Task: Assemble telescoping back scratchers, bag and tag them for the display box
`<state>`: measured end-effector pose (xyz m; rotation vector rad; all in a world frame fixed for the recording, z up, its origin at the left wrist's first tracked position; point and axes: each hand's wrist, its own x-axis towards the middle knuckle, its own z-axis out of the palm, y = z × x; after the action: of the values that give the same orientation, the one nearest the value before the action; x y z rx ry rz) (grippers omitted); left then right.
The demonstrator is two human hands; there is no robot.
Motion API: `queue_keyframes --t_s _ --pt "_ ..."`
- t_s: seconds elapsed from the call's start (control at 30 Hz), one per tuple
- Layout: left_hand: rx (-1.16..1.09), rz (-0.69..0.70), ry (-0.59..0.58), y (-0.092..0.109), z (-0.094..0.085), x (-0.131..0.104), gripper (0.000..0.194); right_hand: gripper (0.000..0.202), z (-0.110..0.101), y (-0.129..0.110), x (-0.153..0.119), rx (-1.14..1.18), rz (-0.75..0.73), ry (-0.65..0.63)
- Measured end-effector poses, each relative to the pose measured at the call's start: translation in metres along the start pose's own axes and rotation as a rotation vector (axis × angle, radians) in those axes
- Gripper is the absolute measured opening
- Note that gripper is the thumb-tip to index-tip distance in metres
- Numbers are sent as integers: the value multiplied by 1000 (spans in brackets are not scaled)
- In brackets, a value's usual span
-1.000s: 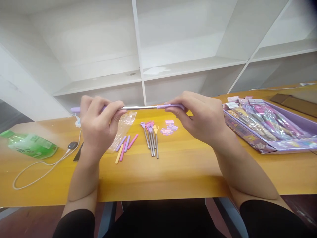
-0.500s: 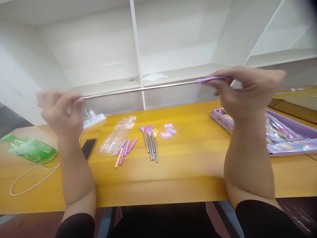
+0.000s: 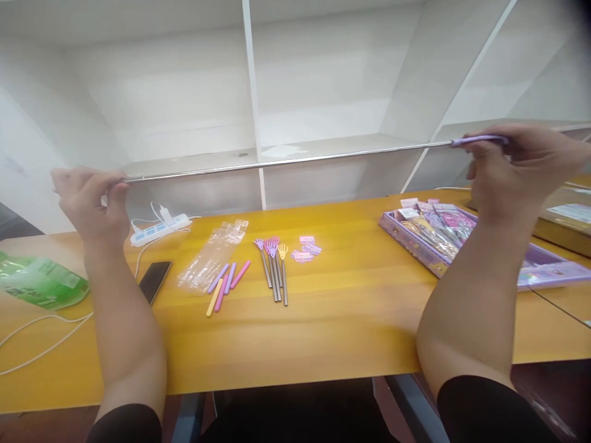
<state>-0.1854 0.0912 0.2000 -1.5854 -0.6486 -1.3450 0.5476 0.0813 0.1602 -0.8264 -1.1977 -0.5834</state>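
Note:
A telescopic back scratcher is stretched out long between my hands, above the table. My left hand is closed around its left end, which the fingers hide. My right hand grips the purple part at the other end. Below, on the table, lie several shorter back scratchers with purple, pink and yellow claw heads and metal rods. Loose coloured handle sleeves in purple, pink and yellow lie to their left. Clear plastic bags are spread behind the sleeves, and small printed cards lie right of the claws.
On the right stands a purple box of bagged pieces, beside a cardboard box. To the left are a phone, a green-labelled bottle, a white cable and a power strip. White shelving rises behind the yellow table.
My hands have moved farther apart, and the bare metal rod between them is longer. The view has shifted slightly, showing more of the purple box.

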Motion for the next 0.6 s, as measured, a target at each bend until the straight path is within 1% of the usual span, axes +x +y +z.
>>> queue_keyframes --t_s 0.1,0.17,0.2,0.3,0.37,0.47,0.6 --pt "37 -58 -20 -1 -4 -1 62 10 12 7 3 129 -7 -68" --pt "61 -124 -79 -2 -10 -1 65 7 17 10 4 153 -16 -65" --pt "63 -135 -104 -3 -13 -1 66 7 18 12 3 160 -23 -56" --pt "49 -93 -115 -6 -17 0 62 16 24 16 0 171 -46 -61" --pt "51 -61 -108 -8 -17 1 62 16 26 17 -3 186 -44 -92" --pt "40 -68 -119 -12 -18 3 66 16 29 13 -6 232 -18 -144" --pt "17 -114 -127 -16 -24 3 69 21 33 -1 -9 250 45 -195"
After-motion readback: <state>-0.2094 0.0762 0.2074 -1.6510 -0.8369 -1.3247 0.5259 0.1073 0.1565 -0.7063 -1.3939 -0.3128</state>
